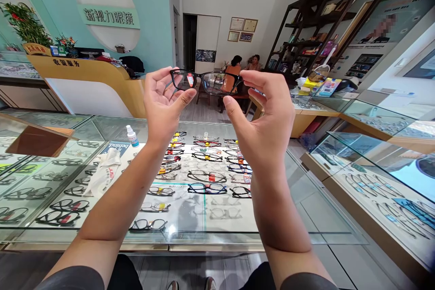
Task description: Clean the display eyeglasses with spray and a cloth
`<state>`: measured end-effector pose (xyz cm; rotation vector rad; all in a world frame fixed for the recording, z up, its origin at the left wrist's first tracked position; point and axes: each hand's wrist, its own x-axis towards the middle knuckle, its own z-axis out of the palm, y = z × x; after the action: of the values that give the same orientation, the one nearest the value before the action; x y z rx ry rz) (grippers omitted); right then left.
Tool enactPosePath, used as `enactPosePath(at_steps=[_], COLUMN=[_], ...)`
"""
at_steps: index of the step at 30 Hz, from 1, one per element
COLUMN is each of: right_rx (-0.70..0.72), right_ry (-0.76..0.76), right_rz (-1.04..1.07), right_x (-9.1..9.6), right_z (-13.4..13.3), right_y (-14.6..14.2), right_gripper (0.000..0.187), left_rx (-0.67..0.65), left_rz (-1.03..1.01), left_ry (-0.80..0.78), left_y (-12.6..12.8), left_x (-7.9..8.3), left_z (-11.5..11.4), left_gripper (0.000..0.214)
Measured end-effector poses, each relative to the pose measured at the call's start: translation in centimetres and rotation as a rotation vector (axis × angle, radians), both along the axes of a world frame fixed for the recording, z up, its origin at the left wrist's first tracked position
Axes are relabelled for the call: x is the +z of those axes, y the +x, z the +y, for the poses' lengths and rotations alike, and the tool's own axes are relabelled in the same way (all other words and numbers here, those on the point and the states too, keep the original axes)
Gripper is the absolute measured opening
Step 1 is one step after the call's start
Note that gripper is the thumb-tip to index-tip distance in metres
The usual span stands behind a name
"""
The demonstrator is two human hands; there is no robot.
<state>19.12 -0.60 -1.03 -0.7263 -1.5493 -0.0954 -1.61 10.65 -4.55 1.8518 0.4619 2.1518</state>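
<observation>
Eyeglasses with a black rectangular frame and clear lenses (203, 82) are held up above a transparent glass-topped display table (217, 236), their long axis nearly level, left to right, between the bare left hand (163, 99) and bare right hand (268, 104). Each hand's fingers hold one end, thumbs near the lower rims; neither hand is nearer.

Glossy, plastic-looking eyeglasses (212, 83) above the smooth glass display case (299, 217); upon the case, a plastic bottle (132, 137) and matt cleaning cloth (103, 175).
</observation>
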Motion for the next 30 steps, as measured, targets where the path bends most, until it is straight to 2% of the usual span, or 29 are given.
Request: enactPosePath(at_steps=[7, 14, 17, 20, 24, 30], right_rx=[0.025, 0.17, 0.207, 0.226, 0.254, 0.398], right_ry=[0.046, 0.097, 0.086, 0.051, 0.001, -0.267], right_rz=[0.071, 0.211, 0.252, 0.3, 0.355, 0.43], right_x=[0.3, -0.9, -1.1, -1.1, -1.2, -1.3], right_z=[-0.2, 2.7, 3.6, 3.9, 4.5, 5.6], right_y=[-0.7, -0.9, -0.8, -0.8, -0.7, -1.0], right_gripper=[0.02, 0.028, 0.027, 0.027, 0.028, 0.035], left_rx=[0.023, 0.136, 0.176, 0.236, 0.282, 0.171], left_rz=[-0.038, -0.177, -0.195, -0.173, -0.179, -0.059], left_ry=[0.018, 0.2, 0.187, 0.1, 0.097, -0.047], left_y=[0.2, 1.7, 2.3, 2.5, 2.6, 3.1], left_x=[-0.2, -0.4, -0.5, -0.7, -0.9, -0.9], left_z=[1.0, -0.8, -1.5, -1.9, -2.6, -4.5], left_gripper=[0.084, 0.08, 0.081, 0.086, 0.088, 0.088])
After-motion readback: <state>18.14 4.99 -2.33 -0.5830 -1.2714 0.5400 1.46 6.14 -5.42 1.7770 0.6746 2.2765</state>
